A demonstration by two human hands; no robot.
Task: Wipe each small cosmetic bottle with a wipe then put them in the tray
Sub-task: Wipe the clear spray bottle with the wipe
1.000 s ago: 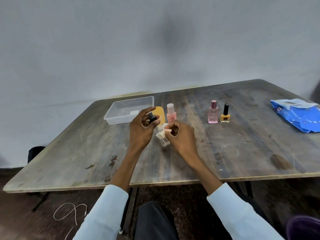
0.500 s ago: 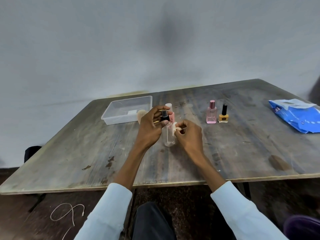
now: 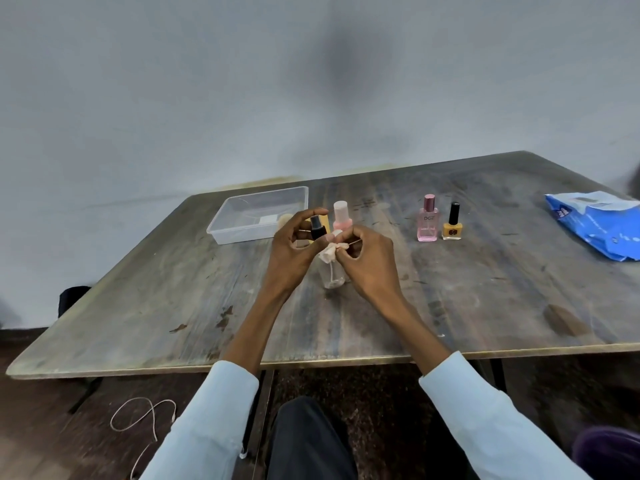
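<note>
The only writing that reads clearly is "DGZ" on the square pink glass perfume bottle with a rose metallic cap (image 3: 428, 220). The small yellow nail polish bottle with a tall black cap (image 3: 452, 224) just to its right carries a round dark emblem, too small to read. The crumpled blue plastic wipes pack (image 3: 599, 227) at the far right has white print, also illegible.

Four bottles can be counted clearly. A clear plastic spray bottle with a black pump top (image 3: 330, 271) is held up over the middle of the weathered grey wooden table (image 3: 485, 289). The left hand (image 3: 294, 252) curls its fingers and thumb around the black top. The right hand (image 3: 367, 261) pinches a small crumpled white wipe (image 3: 329, 252) against the bottle's neck, fingers bent tight on it. Behind the hands stands a pale pink bottle with a white cap (image 3: 342, 218), partly hidden by the fingers. A yellowish object behind the left hand is mostly covered and cannot be identified.

One clear rectangular plastic tray (image 3: 242, 216) sits at the far left, touching nothing else visible; a small white label lies on its floor.

On the floor, near left, lies a loop of white cord (image 3: 138, 414). Pale blue sleeves (image 3: 214, 420) cover both forearms.
</note>
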